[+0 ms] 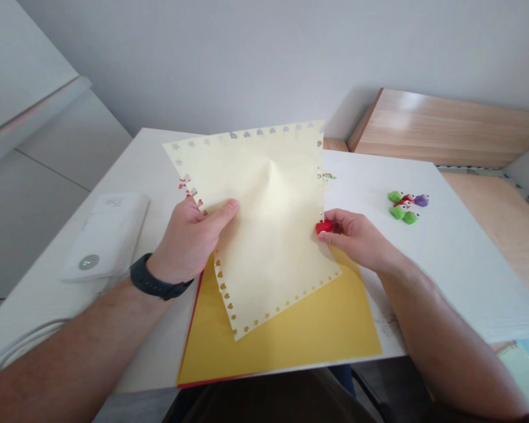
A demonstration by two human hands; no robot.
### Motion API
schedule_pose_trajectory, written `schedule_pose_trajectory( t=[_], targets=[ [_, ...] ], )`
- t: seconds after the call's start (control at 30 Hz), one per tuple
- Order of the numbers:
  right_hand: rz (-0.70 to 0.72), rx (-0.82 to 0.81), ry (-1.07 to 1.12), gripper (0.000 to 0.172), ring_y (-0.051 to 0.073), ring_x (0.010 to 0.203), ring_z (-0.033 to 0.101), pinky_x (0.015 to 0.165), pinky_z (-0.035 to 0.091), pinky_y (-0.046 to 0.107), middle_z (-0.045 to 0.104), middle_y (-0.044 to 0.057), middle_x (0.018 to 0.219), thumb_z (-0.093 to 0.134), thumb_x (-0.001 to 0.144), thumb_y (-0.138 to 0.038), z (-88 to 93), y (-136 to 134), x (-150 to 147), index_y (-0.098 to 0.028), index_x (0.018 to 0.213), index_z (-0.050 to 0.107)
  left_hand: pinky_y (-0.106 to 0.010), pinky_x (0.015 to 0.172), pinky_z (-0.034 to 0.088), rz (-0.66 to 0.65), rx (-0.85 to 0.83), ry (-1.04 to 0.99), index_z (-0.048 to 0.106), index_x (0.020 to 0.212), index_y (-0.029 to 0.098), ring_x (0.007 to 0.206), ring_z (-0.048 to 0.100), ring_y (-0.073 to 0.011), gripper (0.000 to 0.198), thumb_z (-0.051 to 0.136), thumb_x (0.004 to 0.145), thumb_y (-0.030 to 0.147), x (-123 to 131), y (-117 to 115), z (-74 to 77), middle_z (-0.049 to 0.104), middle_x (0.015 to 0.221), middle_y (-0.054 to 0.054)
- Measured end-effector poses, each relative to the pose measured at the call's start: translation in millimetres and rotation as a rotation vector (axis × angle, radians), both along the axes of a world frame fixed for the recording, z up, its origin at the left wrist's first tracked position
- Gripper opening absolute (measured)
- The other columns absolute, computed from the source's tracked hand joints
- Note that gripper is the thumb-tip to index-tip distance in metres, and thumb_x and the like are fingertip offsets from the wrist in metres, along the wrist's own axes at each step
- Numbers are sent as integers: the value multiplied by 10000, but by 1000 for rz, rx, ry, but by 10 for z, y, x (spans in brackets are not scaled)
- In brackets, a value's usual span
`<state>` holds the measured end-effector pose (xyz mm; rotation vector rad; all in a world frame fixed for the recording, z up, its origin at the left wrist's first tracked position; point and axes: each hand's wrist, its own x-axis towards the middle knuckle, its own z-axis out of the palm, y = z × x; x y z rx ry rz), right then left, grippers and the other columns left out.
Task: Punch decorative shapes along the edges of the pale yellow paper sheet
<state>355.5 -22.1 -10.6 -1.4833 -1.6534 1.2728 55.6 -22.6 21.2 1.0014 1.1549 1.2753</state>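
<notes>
A pale yellow sheet of paper (264,235) is held up, tilted, above the desk, with small star and heart holes punched along its edges. My left hand (194,238) grips its left edge, thumb on the front and fingers behind. At the right edge, my right hand (352,235) is closed on a small red craft punch (323,227), which sits over the paper's border. Under the sheet lies a stack of coloured paper (282,346), yellow on top with red showing at the side. Small coloured cut-outs (330,176) lie beyond the right edge.
Several green, red and purple craft punches (408,207) with eye-like dots stand at the right on the white desk (458,270). A white box-shaped device (108,238) with a green light is at the left, a cable (30,335) near it. Wooden furniture (445,126) stands behind.
</notes>
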Motion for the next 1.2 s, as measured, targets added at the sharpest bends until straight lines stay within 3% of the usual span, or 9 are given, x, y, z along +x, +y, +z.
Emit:
schedule_pose_trajectory(
  t=[0.13,0.4,1.2],
  targets=[
    [2,20,-40,233,232,862,685,832,533,397,777,47,980,800,849,-386,6,-2,-22,-248,1000,687,-416,1002,603,-11,19,2,747,1217,170,1189,722,-328,434,853,849,375,-31,8,-51,812,1190,-38],
    [-13,47,-146,242,225,860,675,845,523,388,764,39,950,742,839,-362,33,-10,-67,-227,1030,681,-382,925,640,-79,64,23,759,1283,158,1097,767,-305,467,859,867,344,-136,59,-185,793,1265,-109],
    [-32,94,-192,222,223,848,665,823,505,388,757,40,940,723,855,-344,17,5,-67,-228,1039,673,-397,929,633,-68,43,77,756,1284,153,1030,770,-294,513,872,845,391,-148,65,-211,787,1268,-120]
  ],
)
